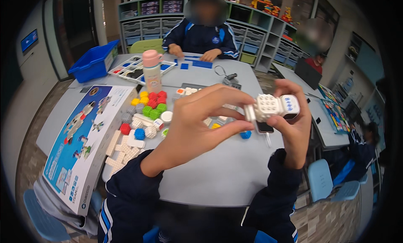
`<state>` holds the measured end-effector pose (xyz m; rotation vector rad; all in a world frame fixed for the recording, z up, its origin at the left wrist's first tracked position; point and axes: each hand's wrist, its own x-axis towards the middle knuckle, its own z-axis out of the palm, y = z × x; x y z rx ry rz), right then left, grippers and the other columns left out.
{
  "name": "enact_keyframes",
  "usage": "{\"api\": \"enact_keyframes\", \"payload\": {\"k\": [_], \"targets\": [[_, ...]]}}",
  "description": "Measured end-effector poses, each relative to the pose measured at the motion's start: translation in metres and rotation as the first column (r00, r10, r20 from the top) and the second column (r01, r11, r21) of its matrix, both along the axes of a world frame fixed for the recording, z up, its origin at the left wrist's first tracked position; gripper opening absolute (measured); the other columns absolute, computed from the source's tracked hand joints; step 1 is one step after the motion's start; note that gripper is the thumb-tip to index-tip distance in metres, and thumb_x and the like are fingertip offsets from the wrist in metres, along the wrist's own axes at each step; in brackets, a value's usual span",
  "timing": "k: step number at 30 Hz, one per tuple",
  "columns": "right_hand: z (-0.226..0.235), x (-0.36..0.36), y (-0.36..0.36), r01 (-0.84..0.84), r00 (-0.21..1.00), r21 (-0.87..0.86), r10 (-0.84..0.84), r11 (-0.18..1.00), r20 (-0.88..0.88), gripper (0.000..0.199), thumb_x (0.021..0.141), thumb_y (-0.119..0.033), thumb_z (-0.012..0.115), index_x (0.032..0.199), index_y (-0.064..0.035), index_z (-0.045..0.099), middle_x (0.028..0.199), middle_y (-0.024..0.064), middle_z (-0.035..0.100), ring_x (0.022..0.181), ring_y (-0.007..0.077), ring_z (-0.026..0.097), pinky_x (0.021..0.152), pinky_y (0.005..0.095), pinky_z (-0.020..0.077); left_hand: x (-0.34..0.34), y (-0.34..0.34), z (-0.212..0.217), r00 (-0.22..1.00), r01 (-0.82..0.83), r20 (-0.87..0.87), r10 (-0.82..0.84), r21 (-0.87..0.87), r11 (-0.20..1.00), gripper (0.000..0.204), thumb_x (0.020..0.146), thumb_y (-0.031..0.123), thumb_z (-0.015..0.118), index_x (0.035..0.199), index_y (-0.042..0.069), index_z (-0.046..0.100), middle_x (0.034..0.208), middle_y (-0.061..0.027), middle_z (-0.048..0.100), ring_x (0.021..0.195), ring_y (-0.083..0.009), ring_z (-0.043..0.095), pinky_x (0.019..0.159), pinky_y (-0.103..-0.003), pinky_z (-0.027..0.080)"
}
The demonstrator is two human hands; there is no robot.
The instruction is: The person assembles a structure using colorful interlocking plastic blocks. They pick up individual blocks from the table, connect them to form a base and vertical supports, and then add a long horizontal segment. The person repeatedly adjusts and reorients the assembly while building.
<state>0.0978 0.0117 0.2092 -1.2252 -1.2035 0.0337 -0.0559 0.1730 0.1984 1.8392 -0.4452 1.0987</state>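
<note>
Above the table, a joined white building-block piece (267, 103) with round studs and a dark end carrying blue marks is held between both my hands. My left hand (197, 121) pinches its left end between thumb and fingers. Around its right end, my right hand (296, 131) is closed, thumb below and fingers behind. A dark device with a white cable (268, 138) shows partly beneath the piece. Left of my left hand lie loose blocks: red ones (157, 99), green ones (154, 111), grey ones (127, 117) and white studded plates (121, 152). A blue block (246, 134) rests below my hands.
A large product box (88, 142) leans along the table's left side. Behind stand a pink-capped bottle (152, 71), a divided white tray (130, 71) and a blue bin (93, 60). Across the table a person (201, 37) handles blue pieces (201, 64). Blue chairs (321, 180) stand at right.
</note>
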Motion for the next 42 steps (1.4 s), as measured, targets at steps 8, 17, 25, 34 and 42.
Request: {"api": "enact_keyframes", "payload": {"k": [8, 17, 25, 34, 42], "targets": [[-0.001, 0.006, 0.011, -0.173, 0.985, 0.069, 0.173, 0.982, 0.013, 0.05, 0.068, -0.012, 0.09, 0.106, -0.0027, 0.06, 0.113, 0.0124, 0.066, 0.102, 0.0165, 0.064, 0.088, 0.0281, 0.0521, 0.001, 0.003, -0.002, 0.985, -0.159, -0.064, 0.161, 0.041, 0.986, 0.04, 0.075, -0.004, 0.079, 0.114, 0.0, 0.071, 0.105, -0.0127, 0.071, 0.095, -0.0206, 0.072, 0.083, -0.029, 0.058], [-0.006, 0.006, 0.01, -0.175, 0.983, 0.037, 0.172, 0.984, 0.07, 0.054, 0.065, -0.012, 0.092, 0.107, -0.0015, 0.06, 0.11, 0.0146, 0.069, 0.101, 0.0179, 0.066, 0.088, 0.0306, 0.0538, 0.005, 0.006, -0.006, 0.985, -0.153, -0.077, 0.154, 0.018, 0.988, 0.04, 0.076, -0.006, 0.077, 0.115, 0.0, 0.071, 0.104, -0.0127, 0.073, 0.091, -0.0169, 0.07, 0.083, -0.027, 0.055], [-0.011, 0.011, 0.005, -0.096, 0.994, 0.003, 0.096, 0.995, 0.052, 0.054, 0.063, -0.012, 0.089, 0.104, 0.0003, 0.057, 0.108, 0.0168, 0.068, 0.1, 0.0202, 0.065, 0.09, 0.0328, 0.0503, 0.011, 0.006, -0.013, 0.997, -0.064, -0.046, 0.06, -0.099, 0.993, 0.037, 0.074, -0.004, 0.079, 0.11, 0.002, 0.074, 0.094, -0.0103, 0.074, 0.088, -0.0152, 0.071, 0.079, -0.025, 0.056], [-0.013, 0.025, -0.007, -0.076, 0.986, -0.095, 0.089, 0.993, 0.143, 0.075, 0.069, -0.055, 0.086, 0.106, -0.0019, 0.047, 0.103, 0.0144, 0.057, 0.093, 0.0177, 0.058, 0.082, 0.0289, 0.0458, 0.012, -0.004, -0.015, 0.99, 0.136, 0.061, -0.125, -0.237, 0.962, 0.021, 0.068, -0.002, 0.078, 0.089, -0.003, 0.073, 0.083, -0.0126, 0.073, 0.076, -0.0185, 0.074, 0.068, -0.027, 0.056], [-0.016, 0.007, -0.002, -0.053, 0.992, 0.046, 0.047, 0.998, 0.119, 0.075, 0.07, -0.059, 0.084, 0.102, -0.0041, 0.045, 0.103, 0.011, 0.053, 0.089, 0.0157, 0.057, 0.079, 0.0272, 0.0461, 0.009, -0.013, -0.013, 0.95, -0.019, 0.307, 0.052, -0.11, 0.994, 0.021, 0.063, 0.001, 0.078, 0.082, -0.002, 0.07, 0.073, -0.013, 0.068, 0.066, -0.0217, 0.069, 0.059, -0.031, 0.052]]}}
